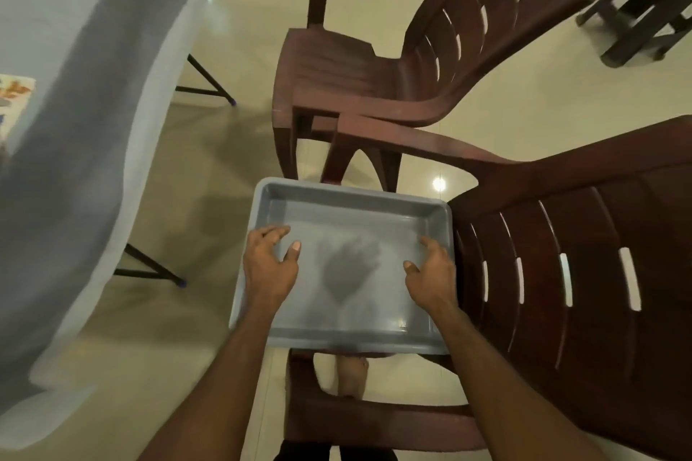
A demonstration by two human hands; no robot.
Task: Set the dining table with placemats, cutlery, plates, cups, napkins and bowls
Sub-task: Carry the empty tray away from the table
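Both hands, left hand (pixel 270 266) and right hand (pixel 430 275), fingers loosely spread, seemingly touch a grey tray (pixel 352 198) on the near brown chair (pixel 584 273), draped table (pixel 67 94) at left.

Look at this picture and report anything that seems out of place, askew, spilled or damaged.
Nothing is spilled or visibly damaged. One oddity: the grey tray sits on a brown plastic chair rather than the table, and holds nothing. The left hand and right hand are at its two side walls.
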